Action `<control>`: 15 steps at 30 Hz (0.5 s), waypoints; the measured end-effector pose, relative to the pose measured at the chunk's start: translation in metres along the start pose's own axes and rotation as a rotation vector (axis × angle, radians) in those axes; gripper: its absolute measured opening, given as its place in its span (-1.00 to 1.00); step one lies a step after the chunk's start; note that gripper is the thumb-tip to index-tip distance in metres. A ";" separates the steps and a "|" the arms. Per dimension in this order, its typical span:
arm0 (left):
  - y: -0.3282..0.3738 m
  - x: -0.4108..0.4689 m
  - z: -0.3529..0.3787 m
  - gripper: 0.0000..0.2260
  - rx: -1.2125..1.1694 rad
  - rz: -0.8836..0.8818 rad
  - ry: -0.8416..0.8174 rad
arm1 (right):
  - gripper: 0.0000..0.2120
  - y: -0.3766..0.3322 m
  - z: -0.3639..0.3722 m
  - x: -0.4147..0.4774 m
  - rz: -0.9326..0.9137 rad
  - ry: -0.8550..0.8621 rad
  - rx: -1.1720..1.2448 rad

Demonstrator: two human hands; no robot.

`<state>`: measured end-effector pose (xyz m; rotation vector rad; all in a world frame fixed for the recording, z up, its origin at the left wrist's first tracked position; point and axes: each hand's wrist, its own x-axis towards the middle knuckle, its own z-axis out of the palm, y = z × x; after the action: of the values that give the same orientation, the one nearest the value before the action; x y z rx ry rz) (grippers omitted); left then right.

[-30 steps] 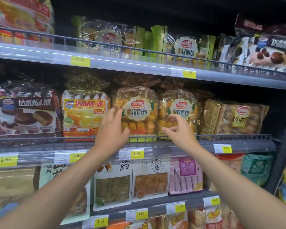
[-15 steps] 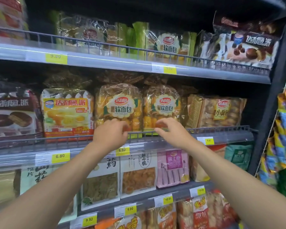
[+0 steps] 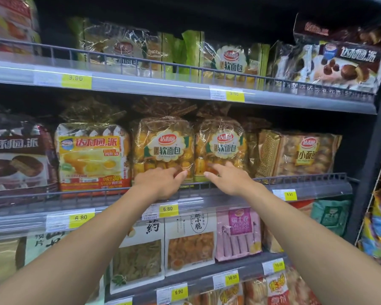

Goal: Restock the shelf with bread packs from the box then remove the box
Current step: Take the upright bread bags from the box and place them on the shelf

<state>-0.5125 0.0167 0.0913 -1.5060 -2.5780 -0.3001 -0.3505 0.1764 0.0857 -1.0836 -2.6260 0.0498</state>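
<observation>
Lowered both hands since a second ago, from the flanks of the left pack point(image 3: 164, 148) down to the foot of the row; turned the head a little as well, so the shelving sits differently in view.

Now resting the left hand point(image 3: 161, 183) against that pack's lower front, just above the rail point(image 3: 306, 175), fingers loosely bent and pressing rather than gripping. Touching the right pack point(image 3: 220, 148) low down with the right hand point(image 3: 229, 179), fingers straight and spread. Both released, then: nudging, grasping nothing.

Standing upright and touching side by side on the middle shelf point(image 3: 317, 188), these two bread packs, labels forward, between a yellow pie pack point(image 3: 92, 155) on one side and a small-bread bag point(image 3: 299, 153) on the other. More wrappers of the same kind dimly visible behind them, so probably stocked more than one deep.

No sight of the box anywhere in view; cannot tell whether emptied or still holding packs.

Judging by this alone: well into the restocking, with at least this front pair placed and now seemingly being squared up against the rail. Left to do, as far as shown: fetch whatever remains in the box, fill any room behind or beside, then carry the box away. Removal not yet done, by any sign here.
</observation>
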 end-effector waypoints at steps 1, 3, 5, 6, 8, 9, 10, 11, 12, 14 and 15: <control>0.000 0.002 0.000 -0.32 -0.006 -0.006 -0.013 | -0.38 0.000 0.001 0.002 0.000 -0.002 -0.003; -0.001 0.005 0.002 -0.32 -0.014 -0.016 -0.040 | -0.39 0.002 0.005 0.007 0.000 -0.009 -0.002; -0.003 0.007 0.003 -0.31 -0.016 -0.028 -0.054 | -0.39 0.004 0.009 0.012 -0.002 -0.013 0.002; -0.004 0.008 0.004 -0.32 -0.015 -0.032 -0.055 | -0.39 0.005 0.010 0.014 -0.002 -0.014 0.005; -0.005 0.009 0.006 -0.32 -0.018 -0.032 -0.051 | -0.38 0.006 0.013 0.016 -0.001 -0.019 0.009; -0.005 0.009 0.007 -0.32 -0.025 -0.030 -0.047 | -0.38 0.006 0.013 0.016 0.001 -0.020 0.011; -0.005 0.009 0.007 -0.32 -0.034 -0.026 -0.039 | -0.39 0.007 0.014 0.015 0.003 -0.019 0.014; -0.005 0.009 0.008 -0.32 -0.042 -0.021 -0.026 | -0.39 0.006 0.014 0.014 0.002 -0.014 0.018; -0.006 0.009 0.009 -0.32 -0.047 -0.016 -0.009 | -0.40 0.006 0.013 0.012 0.000 -0.005 0.023; -0.007 0.008 0.011 -0.31 -0.042 -0.009 0.028 | -0.40 0.007 0.013 0.008 -0.005 0.015 0.039; -0.007 0.007 0.011 -0.31 -0.035 -0.008 0.042 | -0.40 0.008 0.013 0.005 -0.006 0.024 0.047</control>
<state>-0.5225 0.0220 0.0814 -1.4851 -2.5596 -0.3760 -0.3520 0.1867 0.0737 -1.0536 -2.5929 0.0962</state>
